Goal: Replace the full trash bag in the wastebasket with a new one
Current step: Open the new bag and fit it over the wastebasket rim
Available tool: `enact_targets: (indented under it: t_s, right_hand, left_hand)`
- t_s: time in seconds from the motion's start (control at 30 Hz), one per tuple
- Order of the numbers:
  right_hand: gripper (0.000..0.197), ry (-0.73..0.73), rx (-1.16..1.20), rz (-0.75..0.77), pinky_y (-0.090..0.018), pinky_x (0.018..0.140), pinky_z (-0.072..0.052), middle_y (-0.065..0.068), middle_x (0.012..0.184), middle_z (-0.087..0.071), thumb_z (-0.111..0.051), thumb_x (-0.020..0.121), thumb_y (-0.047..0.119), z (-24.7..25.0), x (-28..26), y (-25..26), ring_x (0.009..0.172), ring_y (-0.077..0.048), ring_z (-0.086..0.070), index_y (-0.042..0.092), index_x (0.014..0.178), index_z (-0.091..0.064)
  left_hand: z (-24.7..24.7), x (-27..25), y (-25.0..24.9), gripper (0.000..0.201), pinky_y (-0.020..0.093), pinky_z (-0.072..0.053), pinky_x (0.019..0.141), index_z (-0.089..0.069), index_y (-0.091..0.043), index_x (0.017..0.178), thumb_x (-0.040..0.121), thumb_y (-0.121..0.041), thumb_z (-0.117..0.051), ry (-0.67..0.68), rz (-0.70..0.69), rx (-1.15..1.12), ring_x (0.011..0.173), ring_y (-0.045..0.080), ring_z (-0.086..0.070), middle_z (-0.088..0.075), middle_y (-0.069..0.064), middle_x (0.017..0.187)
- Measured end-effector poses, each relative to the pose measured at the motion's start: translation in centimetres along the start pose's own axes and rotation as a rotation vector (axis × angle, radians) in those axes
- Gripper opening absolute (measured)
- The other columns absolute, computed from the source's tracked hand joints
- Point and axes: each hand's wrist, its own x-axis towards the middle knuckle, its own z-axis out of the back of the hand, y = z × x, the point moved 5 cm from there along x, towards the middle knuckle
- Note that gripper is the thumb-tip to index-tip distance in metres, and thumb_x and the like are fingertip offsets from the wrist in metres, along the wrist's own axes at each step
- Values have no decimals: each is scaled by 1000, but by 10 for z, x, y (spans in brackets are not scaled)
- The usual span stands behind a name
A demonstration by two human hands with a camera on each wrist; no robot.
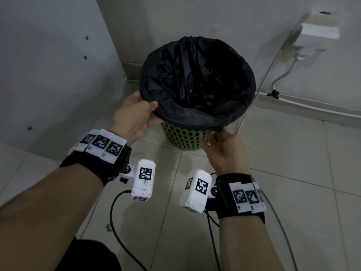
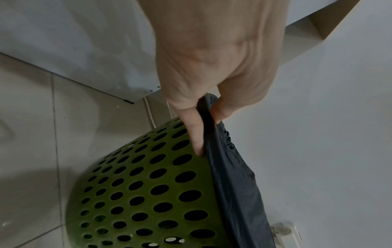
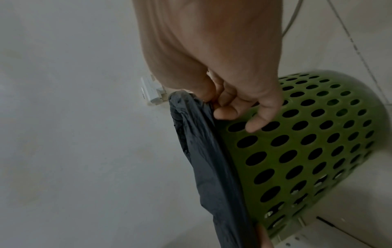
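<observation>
Already cuffed over the rim of a green perforated wastebasket [image 1: 182,140] on the tiled floor [image 1: 293,182], a black trash bag [image 1: 197,79] gets its edge seated, apparently. Left hand [image 1: 134,116] pinches the cuff between thumb and fingers; right hand [image 1: 222,147], fingers curled, nips the near hem.

Floor [image 1: 293,173]: pale square tiles with thin grout lines, dimly lit. Walls [image 1: 195,16]: plain off-white, meeting in a corner with a low skirting; a white panel [image 1: 48,65] with small dark screw holes stood at left. Fittings: a white wall socket with plugged adapter [image 1: 316,30], its white cables [image 1: 283,75] trailing down to the floor.
</observation>
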Motion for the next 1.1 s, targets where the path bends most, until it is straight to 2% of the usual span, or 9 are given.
enact_targets:
  t_s: [0.17,0.3,0.43,0.57,0.73,0.83,0.93,1.0,1.1]
  right_hand:
    - [25,69,-6,28,-48,99,-49,0,81,-67,-42,100,4,-4,-10,4,79,-14,-62,12,112,-61]
    - [29,36,29,-18,-52,104,-48,-10,113,-72,-56,99,19,-3,-18,19,109,-27,-68,5,123,-64]
    - [31,-8,-65,-5,-50,97,-54,-11,110,-73,-70,92,19,-10,-19,19,101,-27,-70,7,120,-65]
    - [26,-31,-89,28,-47,99,-53,-10,108,-72,-63,95,11,-18,-16,13,101,-26,-69,6,121,-63]
    - [24,-22,-72,73,-43,86,-59,-11,109,-72,-63,96,13,-15,-20,4,103,-28,-70,6,119,-64]
    - [24,-1,-113,95,-46,93,-56,-13,115,-73,-59,98,9,-20,-21,-5,106,-32,-70,7,122,-62]
    - [23,22,-159,81,-48,93,-56,-12,116,-73,-59,97,8,-27,-24,-23,107,-34,-69,7,120,-60]
    - [17,42,-208,18,-48,87,-59,-12,110,-75,-64,95,12,-29,-29,-34,99,-32,-71,10,112,-62]
    - [35,-30,-243,44,-46,84,-61,-16,112,-73,-74,89,26,-19,-32,-30,93,-30,-71,4,114,-64]
  left_hand:
    - [-1,-1,-1,39,32,-61,60,-55,-15,131,99,4,-47,8,0,-3,90,19,-72,-70,1,110]
    - [-1,-2,0,40,30,-60,59,-55,-15,132,98,5,-47,11,2,-5,90,18,-71,-69,1,112]
    - [-1,-4,0,38,30,-60,58,-55,-10,132,98,5,-47,12,-6,20,88,19,-71,-70,4,112]
    - [0,-3,0,36,30,-60,60,-56,-11,132,99,1,-49,20,-4,57,90,20,-72,-70,6,118]
    - [3,-7,6,35,44,-61,68,-54,-9,135,99,-11,-54,40,70,-20,101,31,-71,-69,11,121]
    - [2,-12,21,44,44,-61,70,-54,-7,133,94,-21,-66,55,162,-78,105,30,-70,-67,15,123]
    - [4,-8,26,36,38,-61,71,-57,-4,129,94,-14,-64,21,163,-98,96,24,-70,-70,12,118]
    - [13,0,19,37,35,-59,77,-55,-2,133,97,-11,-57,-22,147,-75,91,21,-67,-69,11,119]
    - [23,11,5,39,38,-53,89,-51,1,134,98,-12,-55,-35,120,-26,94,22,-65,-63,17,133]
